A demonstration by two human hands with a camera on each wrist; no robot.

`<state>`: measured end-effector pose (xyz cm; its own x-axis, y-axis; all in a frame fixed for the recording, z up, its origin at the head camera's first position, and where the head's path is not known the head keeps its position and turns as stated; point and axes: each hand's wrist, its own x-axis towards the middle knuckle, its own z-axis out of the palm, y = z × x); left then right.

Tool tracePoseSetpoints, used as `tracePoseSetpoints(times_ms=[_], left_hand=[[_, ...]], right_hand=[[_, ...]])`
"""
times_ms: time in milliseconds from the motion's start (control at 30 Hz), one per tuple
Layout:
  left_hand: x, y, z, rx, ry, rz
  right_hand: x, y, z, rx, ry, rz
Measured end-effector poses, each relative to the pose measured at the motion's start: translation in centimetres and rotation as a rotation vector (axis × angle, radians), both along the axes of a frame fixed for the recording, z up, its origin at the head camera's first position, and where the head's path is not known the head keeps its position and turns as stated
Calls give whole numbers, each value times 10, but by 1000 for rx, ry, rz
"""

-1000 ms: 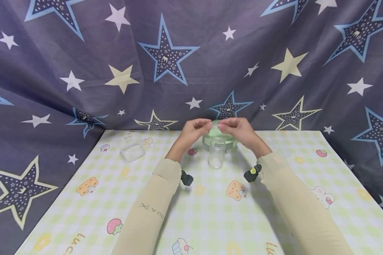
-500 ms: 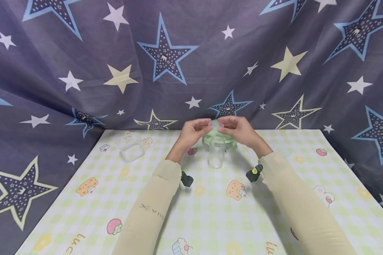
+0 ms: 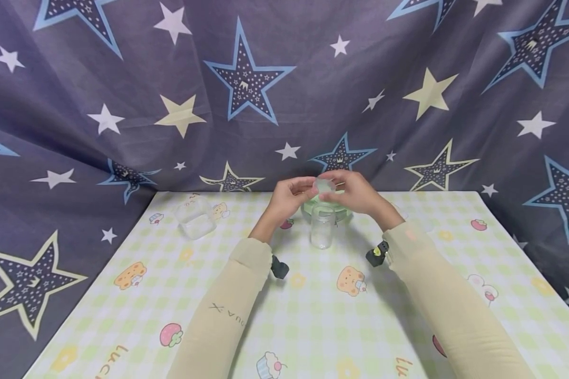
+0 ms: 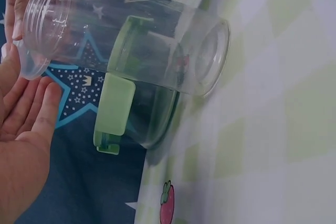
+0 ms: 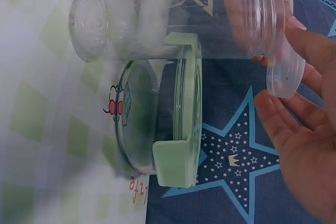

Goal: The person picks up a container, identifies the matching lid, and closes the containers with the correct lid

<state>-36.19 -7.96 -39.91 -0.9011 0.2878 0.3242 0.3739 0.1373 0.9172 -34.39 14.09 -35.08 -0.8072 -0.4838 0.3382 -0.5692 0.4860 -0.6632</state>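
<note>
A clear plastic jar [image 3: 322, 231] with a threaded neck stands uncapped on the table; it lies sideways across both wrist views. Just above and behind its mouth, a translucent round lid [image 3: 324, 185] is held between the two hands. My left hand [image 3: 289, 199] pinches the lid's left edge, its thumb at the rim in the left wrist view. From the other side my right hand [image 3: 355, 193] grips it, thumb in front and fingers behind. The lid [image 5: 286, 74] appears near the jar's neck, tilted, in the right wrist view.
Right behind the jar sits a glass food container [image 5: 137, 119] with a green clip lid [image 4: 116, 103]. A clear, square-looking container [image 3: 196, 225] is at the back left of the checked table [image 3: 298, 326]. A star-patterned curtain [image 3: 313, 105] hangs behind the table.
The lid has come into clearer view between the hands, shifting slightly right. The right hand's fingers have moved up and a little left around it. The jar and containers have stayed put.
</note>
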Motion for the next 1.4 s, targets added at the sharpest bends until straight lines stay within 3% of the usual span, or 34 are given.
tracePoseSetpoints(times_ms=[267, 567, 833, 1000, 1100, 1400], left_hand=[[2, -4, -4, 11, -14, -6], [5, -11, -8, 149, -190, -103], [8, -23, -9, 4, -209, -187], [10, -29, -14, -38, -205, -344], [11, -29, -17, -31, -194, -406], [15, -24, -20, -52, -185, -415]], right_hand=[[-2, 3, -1, 42, 81, 9], [1, 7, 3, 150, 156, 3], [9, 7, 11, 210, 137, 41], [16, 5, 15, 239, 150, 87], [19, 4, 16, 256, 169, 111], [23, 4, 9, 257, 186, 129]])
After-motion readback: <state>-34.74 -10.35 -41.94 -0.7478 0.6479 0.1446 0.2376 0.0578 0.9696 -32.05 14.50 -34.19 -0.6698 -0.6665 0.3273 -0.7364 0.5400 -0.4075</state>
